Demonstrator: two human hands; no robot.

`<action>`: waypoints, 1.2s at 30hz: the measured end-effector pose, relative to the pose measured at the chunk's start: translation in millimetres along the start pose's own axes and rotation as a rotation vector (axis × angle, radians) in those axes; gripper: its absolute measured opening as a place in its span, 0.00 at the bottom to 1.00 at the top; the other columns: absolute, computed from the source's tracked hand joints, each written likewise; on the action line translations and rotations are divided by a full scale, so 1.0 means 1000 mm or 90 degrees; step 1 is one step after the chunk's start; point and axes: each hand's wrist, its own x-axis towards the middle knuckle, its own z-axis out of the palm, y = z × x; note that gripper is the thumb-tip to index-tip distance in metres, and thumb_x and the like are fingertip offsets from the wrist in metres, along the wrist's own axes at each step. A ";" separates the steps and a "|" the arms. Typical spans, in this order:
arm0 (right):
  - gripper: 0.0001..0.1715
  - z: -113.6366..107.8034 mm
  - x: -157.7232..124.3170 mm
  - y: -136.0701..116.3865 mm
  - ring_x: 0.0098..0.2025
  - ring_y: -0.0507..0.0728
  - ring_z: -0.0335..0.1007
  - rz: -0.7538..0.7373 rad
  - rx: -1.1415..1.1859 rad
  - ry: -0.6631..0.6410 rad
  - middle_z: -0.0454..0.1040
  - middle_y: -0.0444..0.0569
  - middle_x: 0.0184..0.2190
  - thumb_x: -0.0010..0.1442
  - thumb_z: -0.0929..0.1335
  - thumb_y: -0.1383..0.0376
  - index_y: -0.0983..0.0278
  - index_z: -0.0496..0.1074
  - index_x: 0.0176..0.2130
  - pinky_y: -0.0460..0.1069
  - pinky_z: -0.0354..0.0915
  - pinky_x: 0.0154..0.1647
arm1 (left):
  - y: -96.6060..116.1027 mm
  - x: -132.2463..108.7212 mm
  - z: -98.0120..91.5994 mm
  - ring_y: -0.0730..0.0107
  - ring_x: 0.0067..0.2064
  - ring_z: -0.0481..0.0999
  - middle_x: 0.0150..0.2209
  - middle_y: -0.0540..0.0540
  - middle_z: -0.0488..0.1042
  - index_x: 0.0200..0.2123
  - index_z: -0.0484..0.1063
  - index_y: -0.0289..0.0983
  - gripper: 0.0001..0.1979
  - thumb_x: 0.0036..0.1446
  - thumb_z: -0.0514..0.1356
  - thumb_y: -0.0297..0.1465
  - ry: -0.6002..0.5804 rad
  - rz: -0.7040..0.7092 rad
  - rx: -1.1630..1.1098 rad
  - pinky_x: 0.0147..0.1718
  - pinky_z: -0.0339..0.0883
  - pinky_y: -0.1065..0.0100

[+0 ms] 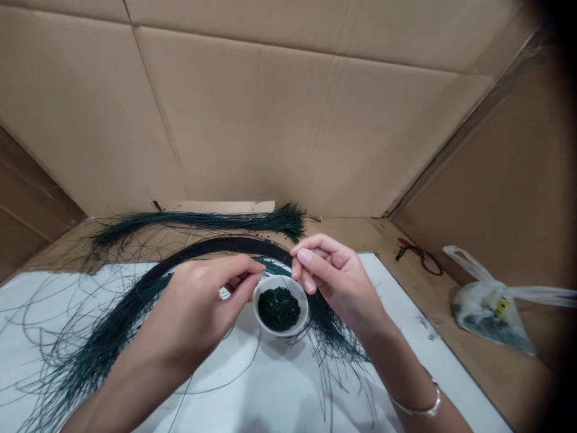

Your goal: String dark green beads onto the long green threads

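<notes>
Both hands pinch just above a small white bowl [303, 308] of dark green beads [279, 309].

The left hand [198, 310] has its fingers [252, 267] drawn together at the bowl's left rim, and the right hand [336, 285] has its fingers [306, 257] pressed into a pinch at the right rim; whether either holds a strand is too fine to tell. Tips this close over the rim leave little travel to the beads. Left of the bowl, dark green strands [106, 328] sweep across a white sheet [49, 300]; beyond it lies a second bundle of strands [216, 221].
</notes>
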 end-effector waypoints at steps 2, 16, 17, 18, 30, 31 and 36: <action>0.06 0.001 0.000 0.002 0.23 0.46 0.64 -0.002 -0.005 -0.003 0.78 0.42 0.27 0.65 0.74 0.62 0.62 0.79 0.38 0.45 0.63 0.29 | 0.001 0.001 0.001 0.74 0.27 0.80 0.27 0.55 0.81 0.35 0.80 0.39 0.07 0.63 0.61 0.26 -0.010 -0.001 -0.006 0.27 0.67 0.74; 0.08 0.004 -0.001 -0.001 0.22 0.47 0.63 0.014 -0.053 0.011 0.77 0.43 0.26 0.63 0.74 0.60 0.63 0.79 0.38 0.46 0.62 0.26 | 0.001 0.005 -0.004 0.77 0.30 0.80 0.37 0.53 0.85 0.44 0.83 0.42 0.13 0.66 0.58 0.27 -0.105 -0.014 -0.077 0.28 0.69 0.78; 0.08 0.004 -0.001 -0.001 0.22 0.47 0.63 0.013 -0.051 0.009 0.77 0.42 0.26 0.63 0.74 0.60 0.63 0.79 0.38 0.46 0.62 0.26 | 0.002 0.005 -0.004 0.77 0.30 0.79 0.36 0.53 0.85 0.46 0.83 0.42 0.13 0.66 0.58 0.27 -0.119 -0.015 -0.087 0.27 0.68 0.78; 0.08 0.004 -0.001 -0.001 0.22 0.47 0.62 0.013 -0.050 0.007 0.77 0.42 0.26 0.63 0.74 0.60 0.63 0.79 0.38 0.46 0.61 0.26 | 0.002 0.006 -0.005 0.78 0.29 0.79 0.35 0.54 0.84 0.47 0.83 0.43 0.14 0.66 0.58 0.27 -0.131 -0.014 -0.095 0.27 0.68 0.79; 0.08 0.003 -0.002 -0.001 0.22 0.46 0.63 0.018 -0.067 0.008 0.76 0.43 0.25 0.63 0.74 0.60 0.63 0.79 0.38 0.45 0.61 0.25 | 0.000 0.008 -0.006 0.80 0.25 0.76 0.27 0.55 0.81 0.52 0.82 0.46 0.19 0.65 0.57 0.25 -0.158 -0.027 -0.141 0.23 0.65 0.81; 0.08 0.003 -0.001 -0.001 0.22 0.46 0.63 0.011 -0.081 0.015 0.76 0.43 0.26 0.63 0.74 0.60 0.64 0.79 0.38 0.45 0.62 0.25 | 0.000 0.008 -0.006 0.80 0.25 0.76 0.28 0.54 0.82 0.52 0.82 0.46 0.19 0.66 0.57 0.25 -0.161 -0.033 -0.145 0.23 0.66 0.81; 0.10 0.002 -0.001 -0.001 0.24 0.48 0.66 -0.028 -0.177 0.040 0.76 0.42 0.27 0.65 0.72 0.64 0.62 0.77 0.47 0.45 0.66 0.27 | -0.003 0.007 -0.006 0.79 0.26 0.78 0.31 0.53 0.83 0.51 0.82 0.46 0.17 0.67 0.57 0.28 -0.177 -0.071 -0.167 0.24 0.68 0.81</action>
